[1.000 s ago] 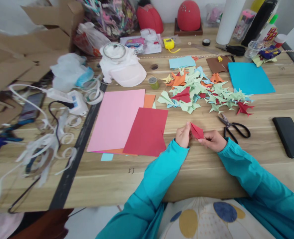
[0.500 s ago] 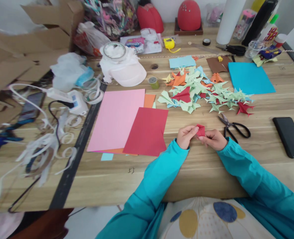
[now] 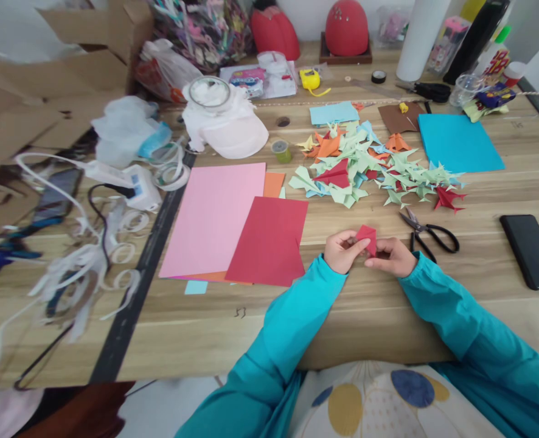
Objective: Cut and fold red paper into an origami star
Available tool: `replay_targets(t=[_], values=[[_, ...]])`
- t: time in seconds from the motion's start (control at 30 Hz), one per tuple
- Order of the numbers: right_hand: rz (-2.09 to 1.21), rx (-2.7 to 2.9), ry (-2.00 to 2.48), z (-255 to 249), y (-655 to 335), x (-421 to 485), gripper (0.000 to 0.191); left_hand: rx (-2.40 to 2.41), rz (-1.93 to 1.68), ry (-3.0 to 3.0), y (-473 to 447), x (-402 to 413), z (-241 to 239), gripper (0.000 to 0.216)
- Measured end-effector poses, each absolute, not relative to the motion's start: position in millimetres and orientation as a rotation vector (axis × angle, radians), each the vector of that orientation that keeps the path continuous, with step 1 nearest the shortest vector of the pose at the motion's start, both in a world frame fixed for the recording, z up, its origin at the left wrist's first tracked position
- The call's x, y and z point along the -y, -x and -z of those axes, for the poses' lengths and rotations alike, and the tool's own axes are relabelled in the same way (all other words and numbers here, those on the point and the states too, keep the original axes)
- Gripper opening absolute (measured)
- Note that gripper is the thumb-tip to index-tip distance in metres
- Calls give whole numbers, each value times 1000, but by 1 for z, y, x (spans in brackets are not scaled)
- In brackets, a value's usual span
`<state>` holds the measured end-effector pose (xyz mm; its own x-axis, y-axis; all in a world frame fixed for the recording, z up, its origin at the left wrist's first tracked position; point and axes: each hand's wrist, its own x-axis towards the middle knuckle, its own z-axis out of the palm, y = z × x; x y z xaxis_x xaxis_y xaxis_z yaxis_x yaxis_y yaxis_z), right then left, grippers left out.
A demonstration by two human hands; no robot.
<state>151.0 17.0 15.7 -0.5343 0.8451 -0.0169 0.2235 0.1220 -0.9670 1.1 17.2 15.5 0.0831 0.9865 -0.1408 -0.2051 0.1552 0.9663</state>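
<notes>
A small folded piece of red paper (image 3: 367,235) is held between my two hands, just above the table. My left hand (image 3: 344,250) pinches its left side, thumb laid across the front. On the other side my right hand (image 3: 392,257) grips the lower right edge between thumb and fingers. Beyond them lies a heap of folded paper cranes (image 3: 356,158), mostly pale green, with some orange, red and blue. Black-handled scissors (image 3: 427,230) rest right of my right hand. To the left, a red paper sheet (image 3: 269,240) overlaps a pink sheet (image 3: 217,213).
A black phone (image 3: 532,250) lies at the right. Blue paper (image 3: 461,143) sits behind the heap. At left are tangled white strips and cables (image 3: 87,267), a power strip (image 3: 142,187) and a cardboard box (image 3: 91,67). A white cap (image 3: 233,125) and yellow tape measure (image 3: 309,79) stand farther back.
The red paper has been turned and now shows a pointed, diamond-like shape rather than a squarish one. My left thumb has shifted across its front; both arms stay nearly in place.
</notes>
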Motion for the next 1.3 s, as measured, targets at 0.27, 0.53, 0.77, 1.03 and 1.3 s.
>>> replay_targets(t=[0.27, 0.53, 0.77, 1.03, 1.3], values=[[-1386, 1946, 1073, -12, -153, -18, 39, -1040, -1177, -945, -1, -18, -15, 26], [-1307, 2025, 1043, -9, -154, -18, 38, -1097, -1115, -1017, 1, -18, -13, 26], [-1291, 2060, 1008, -10, -153, -18, 39, -1046, -1117, -1027, 1, -18, -15, 24], [-1144, 2153, 1046, -11, -152, -18, 41, -1021, -1113, -1141, 2, -17, -16, 16], [-1244, 2073, 1025, -8, -153, -17, 44, -1029, -1059, -1150, 1, -17, -17, 22]])
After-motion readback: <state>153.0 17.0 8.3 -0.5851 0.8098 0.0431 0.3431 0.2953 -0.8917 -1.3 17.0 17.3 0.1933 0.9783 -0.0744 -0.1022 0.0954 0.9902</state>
